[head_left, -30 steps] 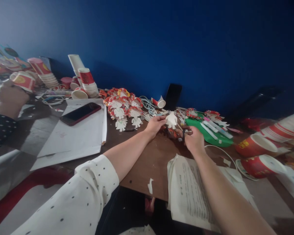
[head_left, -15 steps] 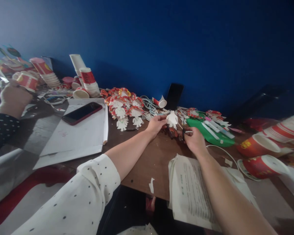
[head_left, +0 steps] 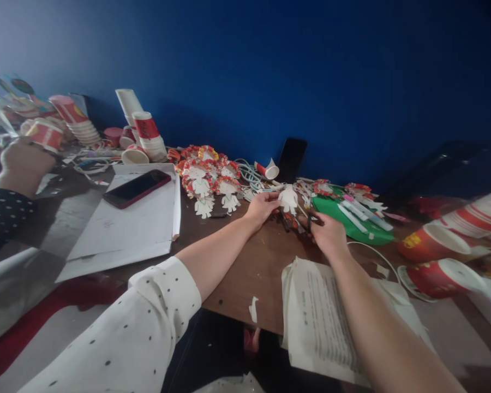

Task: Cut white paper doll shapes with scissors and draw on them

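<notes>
My left hand (head_left: 264, 208) pinches the left edge of a small white paper doll cutout (head_left: 288, 200), held up over the table. Close on its right, my right hand (head_left: 327, 233) is closed around a pair of scissors (head_left: 309, 221) with dark handles. The blades are hard to make out against the clutter. Behind my left hand, to its left, lies a cluster of finished-looking paper dolls (head_left: 202, 183) with red frilled tops. Beyond my right hand sits a green disc (head_left: 366, 236) bearing several marker pens (head_left: 354, 217).
Red and white paper cups (head_left: 147, 131) stand at the back left. A phone (head_left: 137, 188) lies on a white box lid (head_left: 118, 234); another phone (head_left: 292, 158) leans on the blue wall. A printed paper bag (head_left: 315, 316) hangs over the front edge. At left, a co-worker's hand (head_left: 27, 161) holds a cup.
My right hand and the scissors have shifted slightly right and away from the cutout. My left hand keeps its pinch on the paper doll, almost still.
</notes>
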### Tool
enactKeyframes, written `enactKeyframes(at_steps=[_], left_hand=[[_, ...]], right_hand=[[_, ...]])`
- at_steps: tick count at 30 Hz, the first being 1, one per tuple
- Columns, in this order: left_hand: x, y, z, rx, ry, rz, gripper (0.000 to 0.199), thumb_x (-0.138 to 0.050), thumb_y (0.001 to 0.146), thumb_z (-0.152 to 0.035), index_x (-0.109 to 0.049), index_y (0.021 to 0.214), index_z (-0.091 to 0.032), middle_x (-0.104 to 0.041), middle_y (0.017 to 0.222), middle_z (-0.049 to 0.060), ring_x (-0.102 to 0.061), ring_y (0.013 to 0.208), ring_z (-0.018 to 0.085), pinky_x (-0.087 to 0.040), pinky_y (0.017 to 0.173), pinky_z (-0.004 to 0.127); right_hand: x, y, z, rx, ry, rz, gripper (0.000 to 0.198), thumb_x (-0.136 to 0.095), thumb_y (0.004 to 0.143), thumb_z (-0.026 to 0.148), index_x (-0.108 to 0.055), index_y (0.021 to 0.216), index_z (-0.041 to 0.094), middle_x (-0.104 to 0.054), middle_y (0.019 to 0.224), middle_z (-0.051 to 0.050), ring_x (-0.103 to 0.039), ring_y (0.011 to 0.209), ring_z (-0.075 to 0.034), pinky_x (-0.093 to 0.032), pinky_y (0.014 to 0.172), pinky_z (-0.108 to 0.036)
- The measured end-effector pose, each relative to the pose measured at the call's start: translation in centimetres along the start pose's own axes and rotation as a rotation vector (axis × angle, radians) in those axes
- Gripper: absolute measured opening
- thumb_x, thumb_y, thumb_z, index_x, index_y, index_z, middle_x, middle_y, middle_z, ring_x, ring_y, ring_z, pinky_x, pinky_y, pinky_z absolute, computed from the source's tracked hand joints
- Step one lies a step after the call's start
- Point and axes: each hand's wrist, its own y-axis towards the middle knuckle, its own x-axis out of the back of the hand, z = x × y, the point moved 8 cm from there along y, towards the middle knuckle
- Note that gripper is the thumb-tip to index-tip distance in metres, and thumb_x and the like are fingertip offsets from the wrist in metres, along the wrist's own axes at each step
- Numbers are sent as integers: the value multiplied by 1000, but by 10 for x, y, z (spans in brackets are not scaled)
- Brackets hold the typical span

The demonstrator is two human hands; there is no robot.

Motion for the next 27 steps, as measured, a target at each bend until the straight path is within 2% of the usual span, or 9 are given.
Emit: enactKeyframes(at_steps=[8,12,16,22,27], left_hand=[[0,-1,1,2,-4,-4,16,-67,74,-6,-69,88,-12,-71,84,3,-59,68,9,-49,70,24],[0,1,1,-6,-12,4,16,-69,72,-6,-69,87,-12,-71,87,3,-59,70,10,-49,74,26],[-1,1,2,-10,-5,10,17,-71,71,-8,-69,87,-13,-70,87,4,-59,70,10,-49,75,26],[-3,0,0,-18,-13,26,19,-71,70,-6,-69,89,-12,-71,88,4,-60,71,10,-48,72,24],[-3,0,0,-23,-9,32,21,-69,71,-4,-69,90,-12,-72,87,4,-60,72,10,-49,72,24]], right_hand=[[-2,-3,4,-28,28,28,52,-78,62,43,-75,106,16,-59,54,1,-52,44,-14,-38,37,-23],[-5,1,-1,-18,50,49,53,-77,63,41,-73,109,15,-65,62,-1,-56,48,-15,-44,40,-24],[-11,6,-6,36,88,89,48,-71,72,38,-71,113,15,-70,69,-2,-60,50,-15,-50,46,-26],[-13,6,-9,-3,173,84,44,-72,73,28,-69,114,13,-73,74,-5,-69,62,-21,-57,55,-31],[-7,4,-2,48,0,39,30,-66,76,25,-73,104,16,-74,71,-6,-70,59,-23,-56,55,-32]])
